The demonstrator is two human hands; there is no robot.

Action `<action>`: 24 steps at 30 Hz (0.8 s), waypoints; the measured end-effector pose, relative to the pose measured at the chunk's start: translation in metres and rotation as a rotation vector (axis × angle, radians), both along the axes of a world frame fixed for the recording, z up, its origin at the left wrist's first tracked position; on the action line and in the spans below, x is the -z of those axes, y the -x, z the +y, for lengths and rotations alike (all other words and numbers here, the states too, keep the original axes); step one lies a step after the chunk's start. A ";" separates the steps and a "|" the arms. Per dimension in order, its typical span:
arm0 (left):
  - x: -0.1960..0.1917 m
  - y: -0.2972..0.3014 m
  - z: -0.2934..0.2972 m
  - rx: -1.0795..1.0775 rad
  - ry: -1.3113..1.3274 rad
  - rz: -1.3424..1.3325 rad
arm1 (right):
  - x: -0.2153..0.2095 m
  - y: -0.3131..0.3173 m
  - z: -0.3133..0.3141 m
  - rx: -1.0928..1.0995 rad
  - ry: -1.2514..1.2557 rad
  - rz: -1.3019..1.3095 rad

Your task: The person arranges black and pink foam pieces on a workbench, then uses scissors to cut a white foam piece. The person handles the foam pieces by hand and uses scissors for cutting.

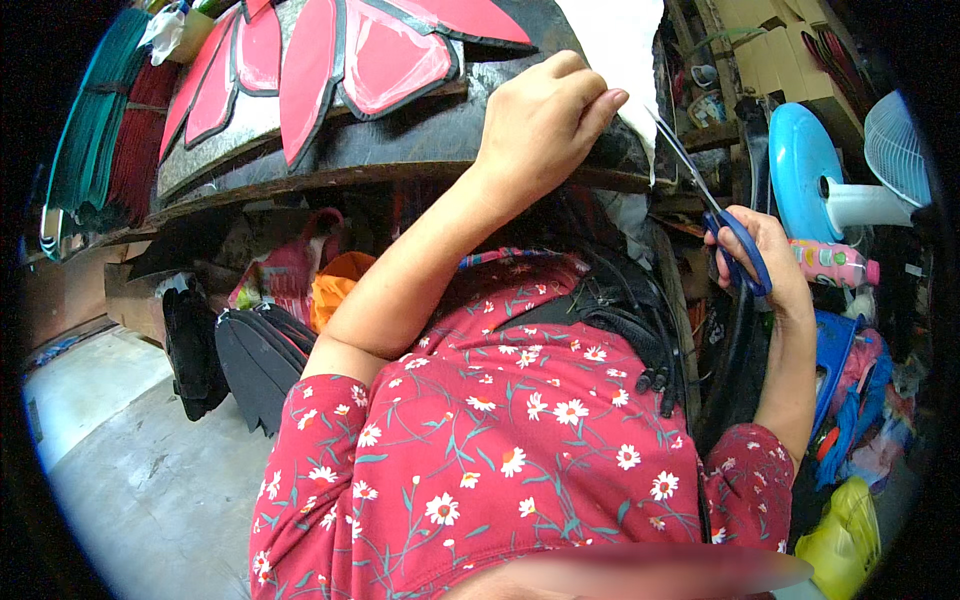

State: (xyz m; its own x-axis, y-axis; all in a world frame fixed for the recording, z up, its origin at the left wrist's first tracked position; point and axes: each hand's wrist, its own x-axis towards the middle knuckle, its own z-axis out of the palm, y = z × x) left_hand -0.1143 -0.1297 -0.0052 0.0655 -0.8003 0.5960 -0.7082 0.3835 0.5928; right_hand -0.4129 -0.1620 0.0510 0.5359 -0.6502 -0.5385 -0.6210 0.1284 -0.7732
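Note:
My right hand (pixel 765 260) is wrapped round the blue handles of a pair of scissors (pixel 738 240). Their metal blades point up and to the left, the tips beside the edge of a white sheet (pixel 615 45) that hangs over the table's right end. My left hand (pixel 545 120) is raised over the table edge, just left of the sheet. Its fingers are curled with the thumb pressed against them; whatever they may hold is hidden. Pink petal-shaped pieces (pixel 390 60) with black borders lie on the dark worktable (pixel 400 145), left of that hand.
Bundles of teal strips (pixel 95 130) and dark red strips (pixel 145 140) stand at the table's left end. Dark layered pieces (pixel 265 350) hang below. To the right are a blue round fan part (pixel 800 170), a fan guard (pixel 900 145), a pink bottle (pixel 835 263) and a yellow bag (pixel 842 540).

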 end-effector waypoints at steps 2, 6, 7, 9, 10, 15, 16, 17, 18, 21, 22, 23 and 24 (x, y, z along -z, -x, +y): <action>-0.002 -0.002 0.002 0.008 0.038 0.029 | 0.004 -0.003 0.003 0.076 -0.041 -0.108; -0.010 -0.001 0.013 0.213 -0.212 0.785 | 0.005 -0.005 0.014 0.122 -0.063 -0.227; -0.012 0.001 0.015 0.244 -0.319 0.887 | 0.004 -0.005 0.017 0.140 -0.081 -0.290; -0.014 0.008 0.016 0.336 -0.377 1.004 | 0.001 -0.007 0.021 0.152 -0.094 -0.356; -0.015 0.011 0.014 0.339 -0.376 1.032 | 0.000 -0.008 0.022 0.150 -0.084 -0.363; -0.012 0.022 -0.001 0.414 -0.217 1.157 | 0.000 -0.014 0.026 0.128 -0.019 -0.349; -0.011 0.023 -0.003 0.437 -0.223 1.118 | 0.003 -0.015 0.027 0.138 -0.016 -0.331; -0.009 0.024 -0.005 0.462 -0.229 1.080 | 0.004 -0.015 0.028 0.148 -0.009 -0.334; -0.007 0.025 -0.006 0.507 -0.222 1.052 | 0.006 -0.015 0.030 0.153 -0.003 -0.340; -0.002 0.029 -0.009 0.445 -0.250 0.909 | 0.009 -0.010 0.034 0.139 -0.007 -0.360; -0.001 0.031 -0.010 0.459 -0.244 0.961 | 0.009 -0.008 0.035 0.141 0.003 -0.376; 0.001 0.032 -0.012 0.441 -0.213 0.907 | 0.010 -0.007 0.036 0.142 0.014 -0.391; 0.002 0.033 -0.014 0.421 -0.180 0.854 | 0.009 -0.006 0.034 0.071 0.001 -0.308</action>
State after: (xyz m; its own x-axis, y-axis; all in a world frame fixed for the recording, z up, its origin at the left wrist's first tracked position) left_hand -0.1475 -0.1435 -0.0071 0.1064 -0.9319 0.3468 0.1631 0.3604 0.9184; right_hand -0.4072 -0.1276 0.0415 0.6271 -0.6922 -0.3572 -0.3474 0.1619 -0.9236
